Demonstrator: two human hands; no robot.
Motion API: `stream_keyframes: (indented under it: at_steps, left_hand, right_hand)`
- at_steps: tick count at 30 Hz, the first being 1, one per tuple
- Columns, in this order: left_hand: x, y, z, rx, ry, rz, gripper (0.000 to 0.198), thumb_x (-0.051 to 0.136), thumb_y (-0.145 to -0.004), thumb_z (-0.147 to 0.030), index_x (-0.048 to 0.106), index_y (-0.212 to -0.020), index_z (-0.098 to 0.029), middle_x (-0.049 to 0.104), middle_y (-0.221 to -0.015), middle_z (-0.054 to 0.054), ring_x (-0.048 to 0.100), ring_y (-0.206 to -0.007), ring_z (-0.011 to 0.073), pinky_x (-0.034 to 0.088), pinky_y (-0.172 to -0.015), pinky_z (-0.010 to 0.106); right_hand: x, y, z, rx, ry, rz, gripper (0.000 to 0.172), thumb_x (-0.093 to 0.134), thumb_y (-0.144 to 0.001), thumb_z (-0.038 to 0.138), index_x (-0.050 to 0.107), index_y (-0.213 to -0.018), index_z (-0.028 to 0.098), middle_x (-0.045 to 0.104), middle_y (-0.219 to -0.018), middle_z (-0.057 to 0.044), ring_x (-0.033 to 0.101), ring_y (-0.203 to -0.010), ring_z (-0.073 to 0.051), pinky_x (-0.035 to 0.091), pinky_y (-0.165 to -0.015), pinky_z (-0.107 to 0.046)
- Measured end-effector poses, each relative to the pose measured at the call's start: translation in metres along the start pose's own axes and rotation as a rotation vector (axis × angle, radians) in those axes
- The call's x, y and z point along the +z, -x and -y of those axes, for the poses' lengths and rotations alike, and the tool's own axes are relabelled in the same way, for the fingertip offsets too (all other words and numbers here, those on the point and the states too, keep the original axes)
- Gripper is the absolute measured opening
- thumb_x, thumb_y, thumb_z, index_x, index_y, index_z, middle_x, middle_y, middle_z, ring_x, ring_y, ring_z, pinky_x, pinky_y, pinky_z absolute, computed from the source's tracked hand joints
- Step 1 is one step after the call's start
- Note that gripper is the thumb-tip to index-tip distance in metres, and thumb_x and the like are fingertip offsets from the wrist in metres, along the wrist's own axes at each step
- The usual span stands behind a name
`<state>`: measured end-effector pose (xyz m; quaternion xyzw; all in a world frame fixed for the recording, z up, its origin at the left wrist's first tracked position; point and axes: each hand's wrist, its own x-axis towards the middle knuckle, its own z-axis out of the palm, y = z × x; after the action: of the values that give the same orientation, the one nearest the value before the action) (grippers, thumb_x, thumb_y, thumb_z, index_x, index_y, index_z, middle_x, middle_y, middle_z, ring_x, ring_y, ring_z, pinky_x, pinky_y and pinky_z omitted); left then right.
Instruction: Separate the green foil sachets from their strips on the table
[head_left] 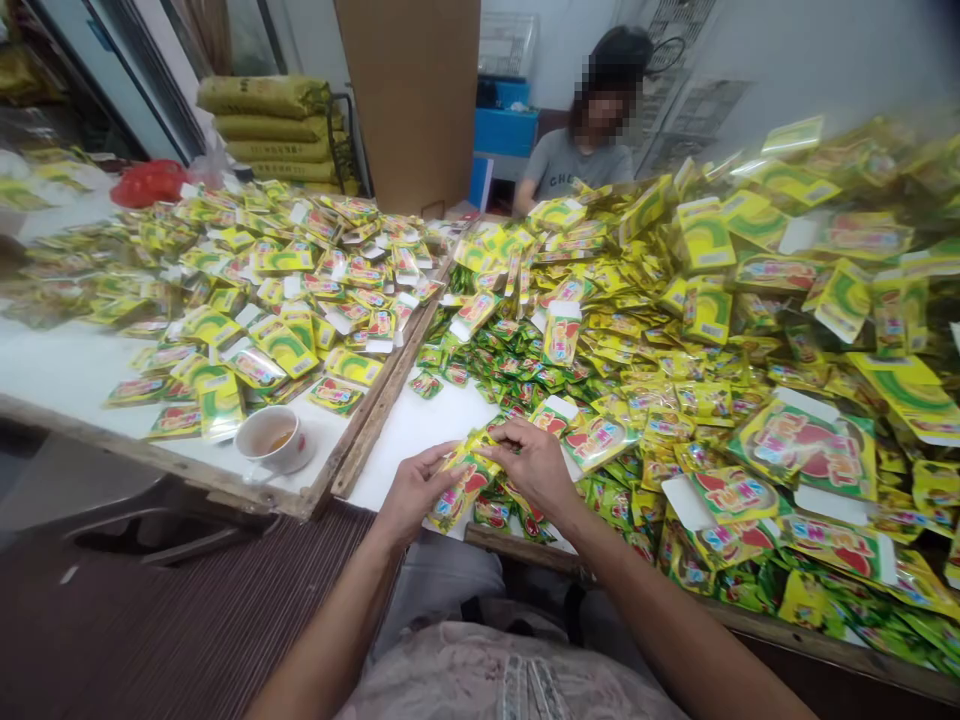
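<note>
Over the front edge of the table, my left hand (416, 490) is closed around a small yellow-green candy box (463, 488) with a red fruit print, held tilted. My right hand (531, 462) pinches at the upper end of the same box; whether a small packet is between those fingers is hidden. Green candy packets (525, 355) lie heaped just beyond my hands, and yellow candy packets (667, 415) are piled to the right. Several flat boxes with white flaps, such as one printed box (600, 440), rest on the packets beside my right hand.
A cup of brownish drink (271, 440) stands near the left table's front corner. Many boxes (281, 345) cover that table. Wooden strips (390, 390) edge the tables. A co-worker (589, 140) sits across, behind the pile. Stacked yellow sacks (270, 130) and a red plastic bag (150, 183) are farther back.
</note>
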<state>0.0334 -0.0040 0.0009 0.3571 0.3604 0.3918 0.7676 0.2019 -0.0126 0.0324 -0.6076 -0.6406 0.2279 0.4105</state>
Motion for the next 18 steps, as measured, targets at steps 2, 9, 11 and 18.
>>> stream_keyframes:
  at_steps: [2, 9, 11, 18]
  left_hand:
    - [0.000, 0.000, 0.002, -0.001, 0.000, 0.007, 0.045, 0.076, -0.063, -0.028, 0.066, -0.105, -0.017, 0.073, -0.085, 0.004, 0.067, -0.071, 0.0172, 0.051, -0.070, 0.027]
    - [-0.002, -0.001, 0.000, -0.026, -0.036, -0.035, 0.048, 0.078, -0.059, -0.032, 0.068, -0.103, -0.015, 0.073, -0.077, 0.005, 0.066, -0.067, 0.0177, 0.050, -0.067, 0.028]
    - [-0.002, -0.001, -0.001, -0.014, -0.052, -0.037, 0.046, 0.077, -0.060, -0.033, 0.068, -0.101, -0.015, 0.073, -0.077, 0.005, 0.066, -0.067, 0.0173, 0.049, -0.065, 0.026]
    - [0.000, 0.000, -0.005, -0.055, -0.071, 0.007, 0.045, 0.075, -0.062, -0.036, 0.068, -0.100, -0.015, 0.072, -0.080, 0.006, 0.065, -0.069, 0.0185, 0.049, -0.066, 0.027]
  right_hand:
    - [0.001, 0.001, 0.001, 0.011, 0.037, 0.008, 0.009, 0.065, -0.072, 0.025, 0.066, -0.066, 0.019, 0.062, -0.066, -0.002, 0.053, -0.061, -0.015, 0.040, -0.059, -0.026]
    - [-0.005, 0.008, 0.005, 0.113, -0.013, 0.270, 0.018, 0.056, -0.079, 0.029, 0.070, -0.085, 0.020, 0.070, -0.083, -0.005, 0.062, -0.077, -0.018, 0.045, -0.072, -0.030]
    - [-0.004, 0.011, 0.009, 0.111, 0.013, 0.267, 0.020, 0.061, -0.076, 0.033, 0.068, -0.088, 0.019, 0.068, -0.092, -0.007, 0.061, -0.087, -0.020, 0.044, -0.078, -0.032]
    - [0.014, 0.016, 0.012, 0.093, -0.023, 0.354, 0.010, 0.069, -0.070, 0.028, 0.067, -0.075, 0.019, 0.064, -0.076, 0.000, 0.057, -0.083, -0.019, 0.041, -0.078, -0.032]
